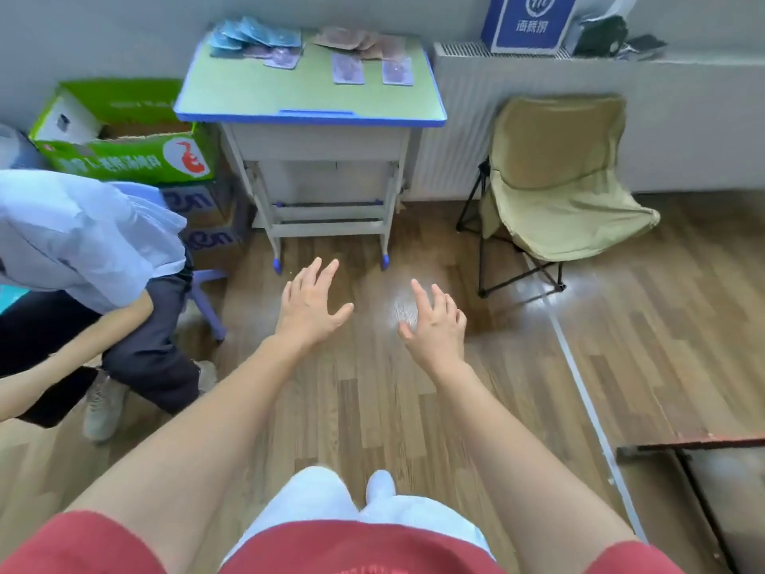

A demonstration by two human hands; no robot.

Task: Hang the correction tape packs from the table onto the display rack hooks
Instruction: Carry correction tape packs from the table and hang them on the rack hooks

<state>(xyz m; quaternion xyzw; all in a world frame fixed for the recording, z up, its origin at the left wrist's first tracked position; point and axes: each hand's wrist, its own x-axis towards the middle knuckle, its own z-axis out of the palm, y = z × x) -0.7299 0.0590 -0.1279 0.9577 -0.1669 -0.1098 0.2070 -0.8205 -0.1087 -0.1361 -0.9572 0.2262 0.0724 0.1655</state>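
Note:
Several correction tape packs lie on a small green table with a blue rim against the far wall: blue packs at the back left, pinkish-brown packs at the back right, and purple packs nearer the middle. My left hand and my right hand are stretched out over the wooden floor well short of the table, fingers spread, holding nothing. No display rack shows in this view.
A person in a light shirt bends forward at the left. Green cardboard boxes stand left of the table. A folding beige chair stands on its right, by a radiator bearing a blue box.

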